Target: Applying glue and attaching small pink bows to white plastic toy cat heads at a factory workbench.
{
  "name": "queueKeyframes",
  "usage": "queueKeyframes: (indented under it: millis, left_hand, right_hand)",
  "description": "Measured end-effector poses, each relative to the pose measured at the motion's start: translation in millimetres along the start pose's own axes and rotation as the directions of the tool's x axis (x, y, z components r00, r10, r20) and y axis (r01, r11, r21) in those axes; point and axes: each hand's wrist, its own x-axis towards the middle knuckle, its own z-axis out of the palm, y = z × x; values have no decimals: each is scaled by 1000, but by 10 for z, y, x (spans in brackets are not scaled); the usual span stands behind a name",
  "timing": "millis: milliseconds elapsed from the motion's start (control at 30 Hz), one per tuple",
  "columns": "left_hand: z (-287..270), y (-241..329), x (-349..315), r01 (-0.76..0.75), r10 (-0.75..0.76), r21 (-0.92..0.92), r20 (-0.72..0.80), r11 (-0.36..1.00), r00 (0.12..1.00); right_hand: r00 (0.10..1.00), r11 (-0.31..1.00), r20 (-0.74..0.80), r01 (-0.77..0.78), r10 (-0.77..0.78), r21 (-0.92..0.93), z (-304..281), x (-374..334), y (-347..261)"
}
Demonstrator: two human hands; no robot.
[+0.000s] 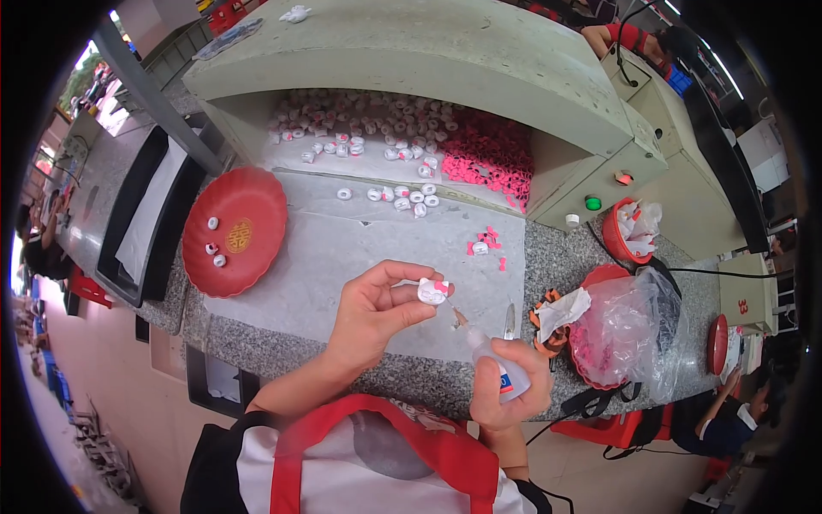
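Between the thumb and fingers of my left hand (370, 313) is a small white cat-head figure (432, 291) with a pink bow on it. My right hand (514, 390) grips a translucent squeeze bottle (499, 368) with a thin nozzle. The nozzle tip points up at the figure's right side; whether it touches cannot be made out. Both hands are above the paper-covered worktop (325, 274). Right of the hands lie several loose pink bows (489, 236) with a white figure (480, 248) among them. More white figures (402, 203) stand in a group farther back.
A shelf box (411, 43) rises behind the paper, holding many white figures and a heap of pink bows (488, 154). On the left is a red plate (235, 193) with a few figures. To the right are a red cup (629, 231), plastic bag (634, 317) and orange-black pliers (548, 324).
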Motion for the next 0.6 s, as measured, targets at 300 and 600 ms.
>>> queueKeyframes:
  millis: [300,600]
  left_hand:
    - [14,-1,0,-7,7,5,14,1000,1000]
    - [-66,-50,37,37,-35,47,-45,998,998]
  right_hand:
    - [967,966,33,-252,254,-59,-43,-36,-132]
    - [960,963,-74,-270,270,8,48,-75,53]
